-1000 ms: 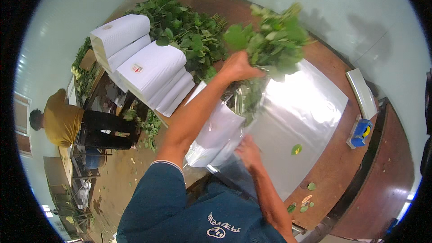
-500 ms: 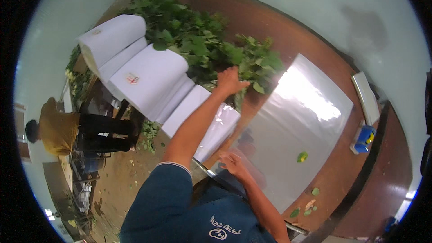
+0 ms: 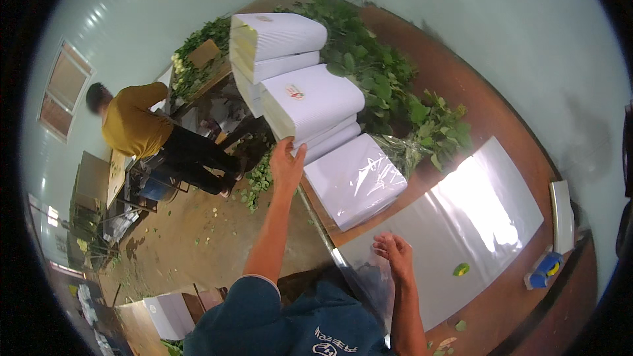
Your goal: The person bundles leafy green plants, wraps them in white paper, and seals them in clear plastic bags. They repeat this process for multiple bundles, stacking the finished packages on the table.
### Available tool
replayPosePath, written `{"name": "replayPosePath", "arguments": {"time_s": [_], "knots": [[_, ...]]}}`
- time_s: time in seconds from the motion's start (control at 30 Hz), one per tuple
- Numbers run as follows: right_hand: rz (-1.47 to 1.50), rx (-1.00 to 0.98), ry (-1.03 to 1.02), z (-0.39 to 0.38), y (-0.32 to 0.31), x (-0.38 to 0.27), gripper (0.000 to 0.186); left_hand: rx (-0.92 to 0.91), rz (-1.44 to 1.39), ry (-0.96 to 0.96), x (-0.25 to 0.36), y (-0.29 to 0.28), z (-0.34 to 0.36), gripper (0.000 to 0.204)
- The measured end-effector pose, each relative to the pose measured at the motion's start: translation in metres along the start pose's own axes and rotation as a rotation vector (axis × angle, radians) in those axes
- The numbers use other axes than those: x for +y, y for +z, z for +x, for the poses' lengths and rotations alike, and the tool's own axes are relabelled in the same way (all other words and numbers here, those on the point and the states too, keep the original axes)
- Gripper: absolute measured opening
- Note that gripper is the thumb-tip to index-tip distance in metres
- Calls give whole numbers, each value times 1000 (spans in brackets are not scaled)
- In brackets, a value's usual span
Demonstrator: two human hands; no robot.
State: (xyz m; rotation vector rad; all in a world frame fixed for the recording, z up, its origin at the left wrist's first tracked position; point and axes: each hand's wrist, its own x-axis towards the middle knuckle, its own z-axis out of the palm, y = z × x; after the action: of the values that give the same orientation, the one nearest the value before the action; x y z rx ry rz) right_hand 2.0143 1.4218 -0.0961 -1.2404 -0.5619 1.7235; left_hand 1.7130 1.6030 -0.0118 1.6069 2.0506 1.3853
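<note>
Left hand: the left hand (image 3: 288, 166) has let go of the leafy bunch it held a second ago; fingers now spread on the edge of the white sleeve stack (image 3: 310, 102).
Right hand: the right hand (image 3: 394, 255) rests loosely open on the clear plastic sheet (image 3: 461, 224).
Leafy stems: the leafy stems (image 3: 422, 122) lie on the table (image 3: 501, 118) behind the stack.
Change: bunch set down; reach shifted to sleeves.

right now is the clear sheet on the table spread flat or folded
Spread flat: the clear sheet lies open across the table, glare unbroken, right hand on its near edge.
</note>
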Motion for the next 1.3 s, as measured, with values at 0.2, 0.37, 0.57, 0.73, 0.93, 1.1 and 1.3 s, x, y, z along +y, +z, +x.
{"name": "replayPosePath", "arguments": {"time_s": [0.2,0.37,0.57,0.73,0.93,1.1,1.3], "knots": [[20,-20,35,-12,28,-2,37,-10,-84,-38,-31,7,20,26],[32,-38,-10,14,47,-22,38,19,-113,154,5,15,19,14],[88,-90,-122,106,99,-85,52,41,-238,457,72,28,28,10],[252,-76,1,176,164,-119,67,-47,-232,407,51,26,34,13],[265,-69,56,231,182,-93,67,-195,-243,330,34,-20,54,26],[305,-57,49,216,212,-83,61,224,88,381,35,-60,170,38],[341,-109,92,234,196,-64,50,-10,56,449,7,-59,241,29]]}}
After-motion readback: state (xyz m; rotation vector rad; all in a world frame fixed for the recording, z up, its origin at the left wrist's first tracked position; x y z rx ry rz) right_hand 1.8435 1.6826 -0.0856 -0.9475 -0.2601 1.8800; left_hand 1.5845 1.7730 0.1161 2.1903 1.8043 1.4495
